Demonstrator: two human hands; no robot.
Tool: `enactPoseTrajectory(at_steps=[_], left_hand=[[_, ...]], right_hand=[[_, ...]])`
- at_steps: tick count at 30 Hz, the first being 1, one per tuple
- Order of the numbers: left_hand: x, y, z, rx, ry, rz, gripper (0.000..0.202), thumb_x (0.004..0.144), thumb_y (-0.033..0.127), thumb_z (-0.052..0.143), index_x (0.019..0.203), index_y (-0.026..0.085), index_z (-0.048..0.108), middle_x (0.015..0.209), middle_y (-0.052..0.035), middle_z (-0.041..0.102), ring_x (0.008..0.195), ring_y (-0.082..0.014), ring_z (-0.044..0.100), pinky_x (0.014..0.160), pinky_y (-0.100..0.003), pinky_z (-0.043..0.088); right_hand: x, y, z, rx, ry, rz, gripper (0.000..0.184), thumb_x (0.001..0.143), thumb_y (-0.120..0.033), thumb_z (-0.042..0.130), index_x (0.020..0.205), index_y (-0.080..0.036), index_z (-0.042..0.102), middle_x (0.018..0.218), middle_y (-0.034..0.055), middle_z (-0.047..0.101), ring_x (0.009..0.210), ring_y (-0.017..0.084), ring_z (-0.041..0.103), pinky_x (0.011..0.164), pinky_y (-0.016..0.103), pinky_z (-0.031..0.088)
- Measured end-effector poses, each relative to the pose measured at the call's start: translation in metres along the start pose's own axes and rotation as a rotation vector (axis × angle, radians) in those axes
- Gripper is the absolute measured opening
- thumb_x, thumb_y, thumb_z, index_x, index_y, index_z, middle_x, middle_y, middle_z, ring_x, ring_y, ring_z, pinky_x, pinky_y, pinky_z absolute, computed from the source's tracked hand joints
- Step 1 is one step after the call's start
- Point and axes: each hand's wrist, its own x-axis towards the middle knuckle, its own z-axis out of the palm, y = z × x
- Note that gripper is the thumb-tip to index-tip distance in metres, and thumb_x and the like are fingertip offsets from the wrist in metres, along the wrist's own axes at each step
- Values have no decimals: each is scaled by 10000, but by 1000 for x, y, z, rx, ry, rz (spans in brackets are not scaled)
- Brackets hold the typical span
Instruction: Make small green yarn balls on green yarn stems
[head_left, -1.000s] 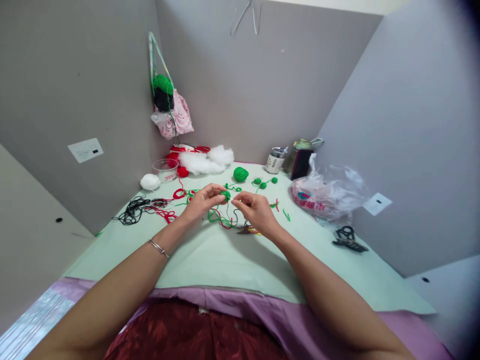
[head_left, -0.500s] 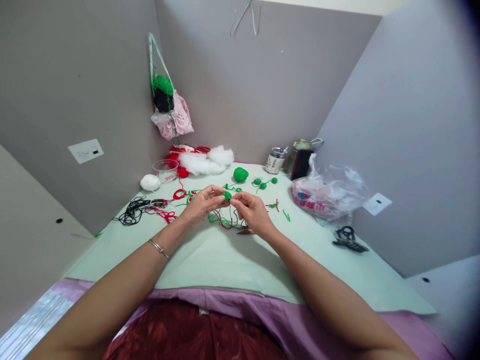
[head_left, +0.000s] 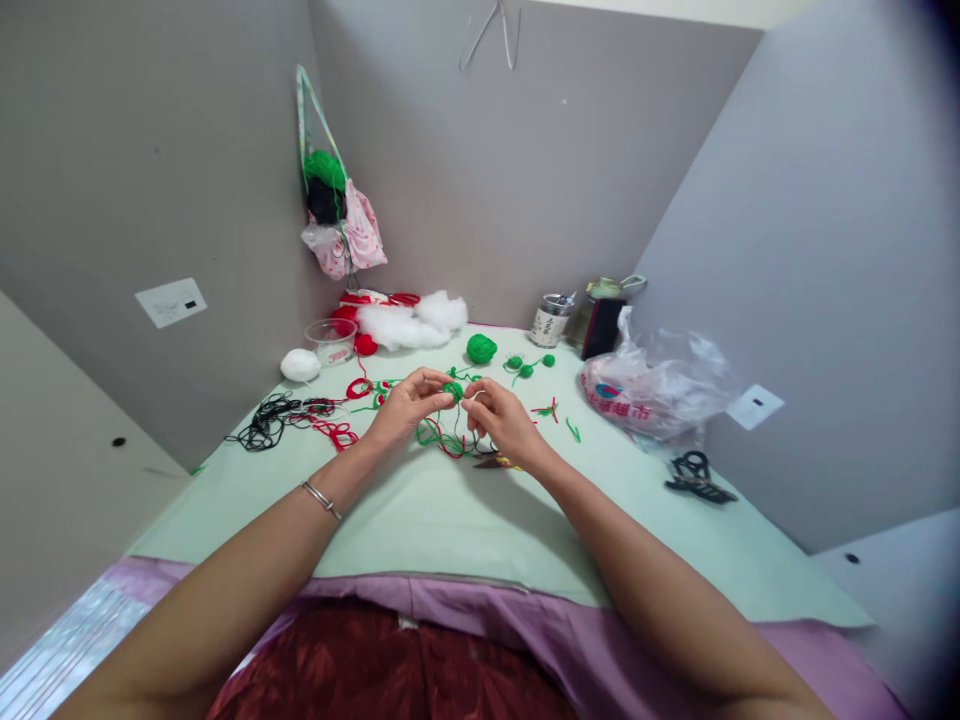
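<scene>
A small green yarn piece (head_left: 453,391) is pinched between the thumb and fingers of my left hand (head_left: 412,405). Close beside it on the right, the fingertips of my right hand (head_left: 498,415) are drawn together; whatever they hold is too small to make out. Dark and green strands (head_left: 435,436) hang below the piece onto the table. Partly under my right hand lies a pair of scissors (head_left: 493,462). Behind my hands sit a green yarn ball (head_left: 481,348) and several small green balls with tails (head_left: 526,371).
Black yarn (head_left: 271,420), red yarn (head_left: 335,432) and a white yarn ball (head_left: 301,365) lie left, near a clear tub (head_left: 331,342). White stuffing (head_left: 412,325) is at the back. To the right are a plastic bag (head_left: 652,385), a phone (head_left: 602,330), a can (head_left: 551,322) and a black hair claw (head_left: 699,478).
The fingers of my right hand have shifted slightly beside the green piece, and more of the piece shows. My left hand keeps its pinch, nearly unmoved.
</scene>
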Motion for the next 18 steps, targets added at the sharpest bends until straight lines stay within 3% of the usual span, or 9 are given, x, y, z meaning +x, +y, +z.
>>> enactPoseTrajectory(at_steps=[6,9,13,18], left_hand=[[3,-6,0,118,-80,69,293,732,305,740,961,159,629,884,-34,656,847,-157,610,828,-306,446],[2,-8,2,119,-105,62,309,731,314,736,974,161,622,931,-44,665,886,-171,619,850,-317,448],[2,-11,2,112,-63,45,338,720,318,745,981,167,592,989,-48,652,938,-174,612,870,-320,451],[1,-10,3,166,-90,-4,327,708,330,755,914,159,567,880,-26,629,810,-141,599,765,-286,460]], right_hand=[[-2,-2,-1,112,-131,45,284,850,-175,429,1132,-204,416,707,-35,612,591,121,587,614,256,462],[-3,-4,-4,-81,-103,-19,276,887,-201,432,1158,-214,479,745,-10,636,656,138,618,656,273,466],[-3,-5,-7,-372,126,-215,145,884,-264,544,990,-218,631,925,40,645,727,142,611,705,282,453],[-2,-11,-7,-324,115,-302,84,847,-237,592,806,-203,658,848,35,605,723,140,569,656,262,439]])
